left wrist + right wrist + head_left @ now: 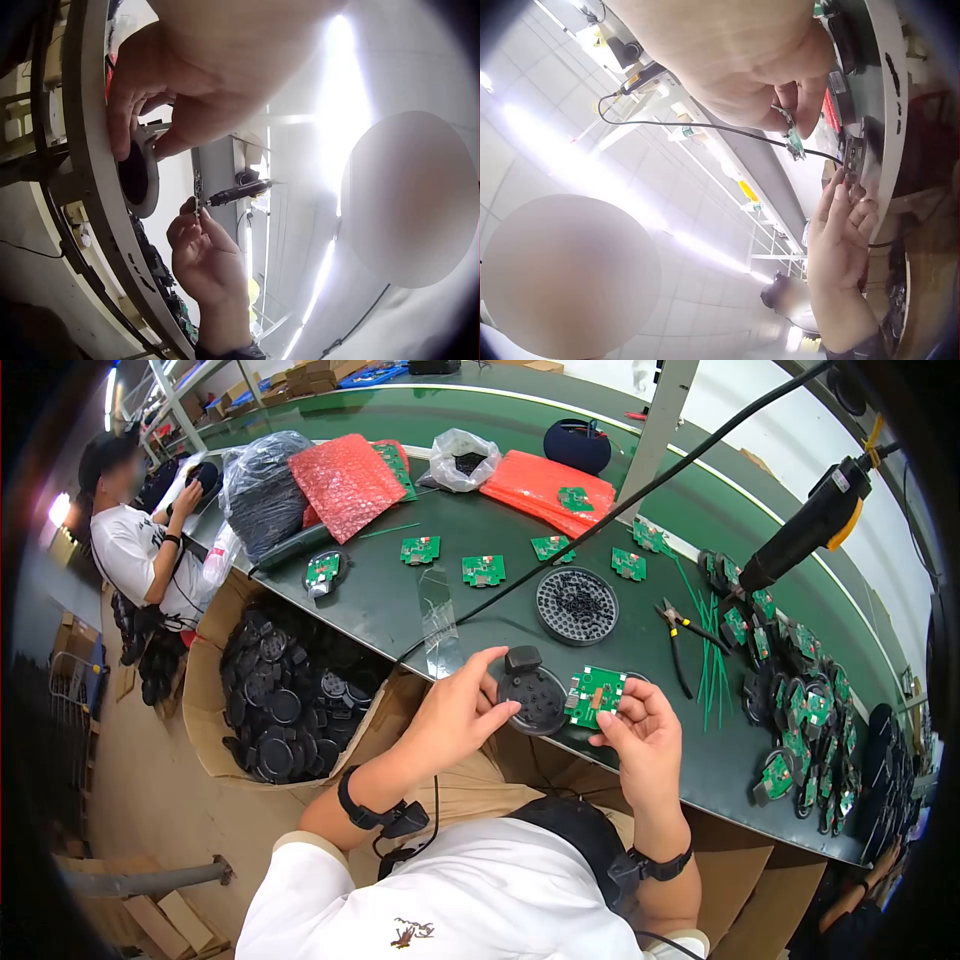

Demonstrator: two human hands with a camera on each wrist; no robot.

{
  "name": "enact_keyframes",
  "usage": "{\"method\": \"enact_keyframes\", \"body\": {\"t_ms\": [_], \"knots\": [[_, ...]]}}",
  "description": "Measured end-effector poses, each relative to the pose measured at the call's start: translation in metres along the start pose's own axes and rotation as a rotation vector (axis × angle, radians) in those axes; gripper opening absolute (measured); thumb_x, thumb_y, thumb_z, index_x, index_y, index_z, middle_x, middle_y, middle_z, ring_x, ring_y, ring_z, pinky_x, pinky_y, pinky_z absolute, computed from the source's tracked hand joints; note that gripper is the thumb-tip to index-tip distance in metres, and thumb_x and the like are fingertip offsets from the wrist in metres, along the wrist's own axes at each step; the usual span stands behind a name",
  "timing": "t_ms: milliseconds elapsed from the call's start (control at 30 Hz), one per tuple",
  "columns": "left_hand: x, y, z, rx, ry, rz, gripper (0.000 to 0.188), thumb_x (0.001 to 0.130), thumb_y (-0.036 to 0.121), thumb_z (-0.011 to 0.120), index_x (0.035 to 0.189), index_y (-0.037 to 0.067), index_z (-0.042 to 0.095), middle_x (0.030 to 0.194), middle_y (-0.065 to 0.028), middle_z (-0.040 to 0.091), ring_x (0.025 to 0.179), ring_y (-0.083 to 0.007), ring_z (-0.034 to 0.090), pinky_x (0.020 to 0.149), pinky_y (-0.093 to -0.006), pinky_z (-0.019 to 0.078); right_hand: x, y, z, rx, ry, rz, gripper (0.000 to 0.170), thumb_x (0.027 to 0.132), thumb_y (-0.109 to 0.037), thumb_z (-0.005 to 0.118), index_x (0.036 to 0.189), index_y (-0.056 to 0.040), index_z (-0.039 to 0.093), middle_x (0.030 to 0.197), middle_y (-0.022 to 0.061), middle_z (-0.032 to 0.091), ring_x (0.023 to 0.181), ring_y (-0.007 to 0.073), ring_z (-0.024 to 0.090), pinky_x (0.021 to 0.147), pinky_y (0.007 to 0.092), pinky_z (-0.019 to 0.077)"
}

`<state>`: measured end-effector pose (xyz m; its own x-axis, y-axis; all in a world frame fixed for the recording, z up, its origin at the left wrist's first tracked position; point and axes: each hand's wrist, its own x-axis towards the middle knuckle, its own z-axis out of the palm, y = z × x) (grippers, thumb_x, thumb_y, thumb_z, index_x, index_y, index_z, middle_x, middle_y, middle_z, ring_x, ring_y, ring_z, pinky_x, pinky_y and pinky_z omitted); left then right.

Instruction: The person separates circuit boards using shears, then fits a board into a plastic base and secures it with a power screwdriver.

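Observation:
My left hand grips a round black plastic housing with a raised block on its upper edge, thumb on the near side and fingers behind. Beside it, my right hand pinches a green circuit board by its right edge, thumb on the face. The board's left edge comes close to the housing's rim in the head view. Seen from the right wrist, the board appears edge-on between thumb and fingers. A round black tray of small dark parts sits just beyond both hands.
Loose green boards lie across the bench. Black-and-yellow pliers and green wires lie right, near a pile of housings with boards. A power screwdriver hangs above. A carton of black housings stands left.

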<state>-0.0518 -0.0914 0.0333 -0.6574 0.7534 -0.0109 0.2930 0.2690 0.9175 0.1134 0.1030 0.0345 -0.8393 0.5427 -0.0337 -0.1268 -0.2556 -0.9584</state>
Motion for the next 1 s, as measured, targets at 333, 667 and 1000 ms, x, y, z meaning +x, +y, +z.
{"method": "enact_keyframes", "body": {"t_ms": [333,667,1000], "knots": [[0.032,-0.010,-0.001,0.569,0.038,0.566,0.061,0.078,0.007,0.084,0.136,0.011,0.066,0.133,-0.0126,0.067,0.117,-0.0346,0.062,0.099,-0.0426,0.0525,-0.001,-0.005,0.007,-0.093,0.017,-0.014,0.032,0.100,0.008,0.059,0.131,0.0025,0.056,0.121,0.0125,0.070,0.107,0.0159,0.070,0.082,0.0295,0.0634],[0.010,-0.005,0.002,0.345,-0.038,0.306,0.064,0.075,0.008,0.089,0.135,0.009,0.067,0.114,-0.0122,0.061,0.095,-0.0336,0.066,0.083,-0.0415,0.0557,0.026,0.013,0.021,-0.769,-0.102,-0.483,0.024,0.080,0.020,0.057,0.094,0.0010,0.062,0.111,0.0168,0.077,0.099,0.0290,0.075,0.083,0.0361,0.0599],[-0.007,-0.012,0.014,0.463,0.083,0.358,0.057,0.075,0.013,0.091,0.127,0.007,0.068,0.108,-0.0120,0.057,0.088,-0.0294,0.065,0.075,-0.0408,0.0558,0.022,0.004,0.034,-1.361,-0.262,-0.774,0.033,0.074,0.008,0.072,0.105,-0.0013,0.071,0.139,0.0215,0.064,0.127,0.0379,0.064,0.097,0.0439,0.0571]]}}
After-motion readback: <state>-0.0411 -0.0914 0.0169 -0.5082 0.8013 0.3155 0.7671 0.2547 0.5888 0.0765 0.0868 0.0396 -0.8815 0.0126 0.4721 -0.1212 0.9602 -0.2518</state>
